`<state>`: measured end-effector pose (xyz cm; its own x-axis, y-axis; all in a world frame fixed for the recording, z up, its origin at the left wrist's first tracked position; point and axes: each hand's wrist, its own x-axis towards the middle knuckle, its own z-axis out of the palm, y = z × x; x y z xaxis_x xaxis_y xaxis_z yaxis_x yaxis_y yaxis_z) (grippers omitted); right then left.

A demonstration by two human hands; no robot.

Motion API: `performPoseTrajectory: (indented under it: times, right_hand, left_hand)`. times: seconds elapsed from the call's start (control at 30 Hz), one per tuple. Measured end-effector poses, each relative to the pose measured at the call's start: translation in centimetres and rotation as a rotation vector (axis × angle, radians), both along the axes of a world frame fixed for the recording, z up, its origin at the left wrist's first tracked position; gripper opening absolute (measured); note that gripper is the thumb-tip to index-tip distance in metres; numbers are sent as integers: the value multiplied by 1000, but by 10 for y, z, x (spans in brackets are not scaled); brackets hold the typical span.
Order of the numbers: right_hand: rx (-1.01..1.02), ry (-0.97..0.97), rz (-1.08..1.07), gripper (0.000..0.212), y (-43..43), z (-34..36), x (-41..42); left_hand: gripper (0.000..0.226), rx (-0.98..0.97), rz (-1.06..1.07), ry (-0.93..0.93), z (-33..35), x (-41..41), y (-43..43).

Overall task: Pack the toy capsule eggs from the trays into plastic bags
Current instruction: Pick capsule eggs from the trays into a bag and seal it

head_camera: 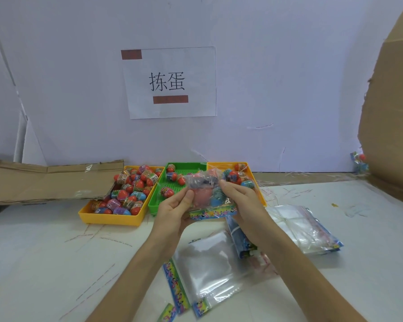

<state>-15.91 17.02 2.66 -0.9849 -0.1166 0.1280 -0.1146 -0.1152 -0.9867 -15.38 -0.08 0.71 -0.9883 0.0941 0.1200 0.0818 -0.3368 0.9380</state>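
Note:
I hold a clear plastic bag (206, 194) with a colourful printed strip above the table, in front of the trays. Several capsule eggs, red and blue, show inside it. My left hand (175, 205) grips its left side, thumb on the front. My right hand (239, 198) pinches its right side near the top. Behind it stand three trays: a yellow tray (109, 216) at the left, heaped with several eggs, a green tray (186, 167) in the middle with a few eggs, and an orange-yellow tray (221, 165) at the right with several eggs.
Empty clear bags (209, 263) with printed strips lie on the white table under my forearms. A stack of bags (305, 226) sits at the right. Flattened cardboard (44, 182) lies at the left, a cardboard wall (391, 112) rises at the right. A paper sign (170, 82) hangs on the back wall.

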Motion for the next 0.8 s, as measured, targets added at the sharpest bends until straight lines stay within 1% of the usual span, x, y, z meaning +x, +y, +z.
performPoseTrajectory:
  times: [0.03, 0.07, 0.23, 0.3, 0.37, 0.43, 0.5, 0.57, 0.67, 0.73, 0.8]
  right_hand:
    - [-55, -29, 16, 41, 1, 1, 0]
    - [-104, -45, 28, 44, 2, 2, -1]
    - [-224, -76, 98, 37, 7, -2, -5]
    - [-239, -97, 106, 26, 6, 0, -4]
    - [-298, -120, 120, 28, 6, 1, -5]
    - [-306, -128, 117, 34, 8, 1, -6]
    - [-275, -117, 119, 34, 8, 3, -3]
    - [-240, -101, 139, 42, 6, 5, 0]
    - [-244, -83, 152, 54, 6, 5, 2]
    - [-260, -87, 137, 47, 9, 4, 1]
    - [-258, -80, 128, 37, 10, 5, 1]
  left_hand:
    - [43, 12, -20, -3, 1, 0, 0]
    - [43, 16, -37, -1, 1, 0, -1]
    - [40, 27, -91, 9, 1, 1, -1]
    - [38, 51, -92, 9, 1, 1, -1]
    - [35, 70, -89, 9, 2, 2, -2]
    - [34, 73, -87, 17, 2, 2, -2]
    - [36, 68, -84, 24, 2, 2, -2]
    - [38, 51, -85, 34, 2, 2, -2]
    - [40, 11, -99, 53, 2, 3, -2]
    - [40, 3, -122, 57, 2, 3, -2]
    - [37, 10, -135, 48, 2, 3, -1]
